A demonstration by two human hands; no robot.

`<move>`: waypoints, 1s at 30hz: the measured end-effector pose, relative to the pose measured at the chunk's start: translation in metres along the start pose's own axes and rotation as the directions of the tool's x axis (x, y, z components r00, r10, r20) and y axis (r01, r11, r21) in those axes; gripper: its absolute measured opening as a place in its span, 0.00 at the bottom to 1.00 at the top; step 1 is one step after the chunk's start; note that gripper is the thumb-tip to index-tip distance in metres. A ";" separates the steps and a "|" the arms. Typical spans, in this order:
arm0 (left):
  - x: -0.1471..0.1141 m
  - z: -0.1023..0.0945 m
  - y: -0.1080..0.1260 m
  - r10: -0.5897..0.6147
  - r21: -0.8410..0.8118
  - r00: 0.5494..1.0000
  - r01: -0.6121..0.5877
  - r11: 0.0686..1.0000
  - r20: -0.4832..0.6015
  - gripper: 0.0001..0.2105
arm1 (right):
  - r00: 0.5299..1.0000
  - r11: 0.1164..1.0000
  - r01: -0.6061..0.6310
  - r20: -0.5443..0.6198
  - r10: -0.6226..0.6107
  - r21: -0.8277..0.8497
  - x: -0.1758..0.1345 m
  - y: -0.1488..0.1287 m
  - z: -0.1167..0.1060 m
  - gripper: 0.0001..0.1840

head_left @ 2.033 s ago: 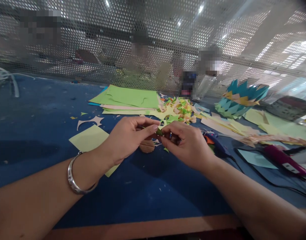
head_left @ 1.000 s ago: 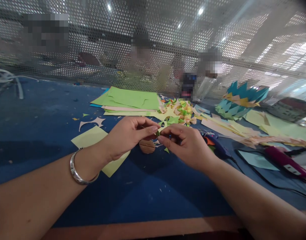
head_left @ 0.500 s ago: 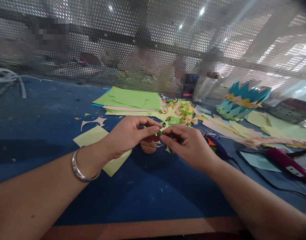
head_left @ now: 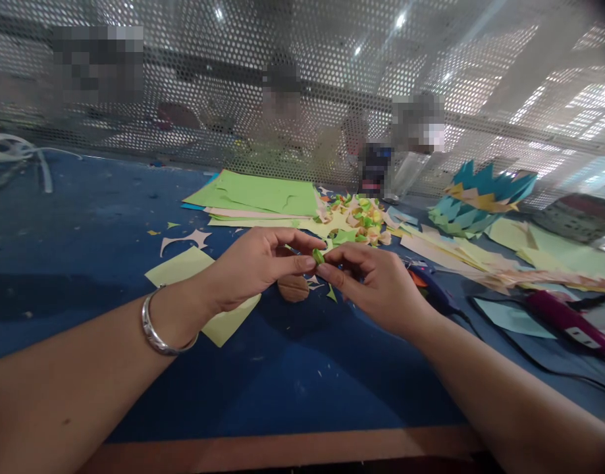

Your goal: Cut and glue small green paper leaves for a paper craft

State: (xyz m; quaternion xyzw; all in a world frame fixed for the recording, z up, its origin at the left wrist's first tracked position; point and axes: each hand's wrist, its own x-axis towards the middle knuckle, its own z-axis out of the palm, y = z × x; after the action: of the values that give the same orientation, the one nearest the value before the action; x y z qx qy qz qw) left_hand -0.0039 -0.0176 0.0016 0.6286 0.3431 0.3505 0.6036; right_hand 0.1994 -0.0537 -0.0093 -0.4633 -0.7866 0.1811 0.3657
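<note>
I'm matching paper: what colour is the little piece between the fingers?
The little piece is green, seen in the head view.

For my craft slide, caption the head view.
Left hand and right hand pinch a small green curl above a blue table, heaped paper curls beyond.

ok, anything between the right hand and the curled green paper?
Nothing visible: the right hand touches the curled green paper directly, the left hand pinching its other side. The brown disc lies on the table, not between.
</note>
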 end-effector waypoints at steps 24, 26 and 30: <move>0.001 -0.003 0.004 -0.089 -0.064 0.995 0.091 0.994 0.036 0.05 | 0.995 0.980 -0.097 0.054 0.089 0.175 0.000 -0.003 0.000 0.11; 0.002 -0.004 0.003 -0.106 -0.095 0.993 0.111 0.989 0.055 0.06 | 0.993 0.967 -0.113 0.069 0.099 0.228 0.000 -0.004 0.000 0.12; 0.003 -0.007 -0.001 -0.120 -0.164 0.988 0.135 0.977 0.096 0.07 | 0.991 0.944 -0.131 0.076 0.113 0.304 0.001 -0.005 0.000 0.11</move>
State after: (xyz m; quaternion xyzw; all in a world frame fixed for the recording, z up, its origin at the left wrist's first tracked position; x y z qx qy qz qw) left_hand -0.0085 -0.0108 0.0011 0.5659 0.3252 0.3118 0.6905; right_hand 0.1967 -0.0556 -0.0058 -0.4430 -0.7287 0.3374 0.3987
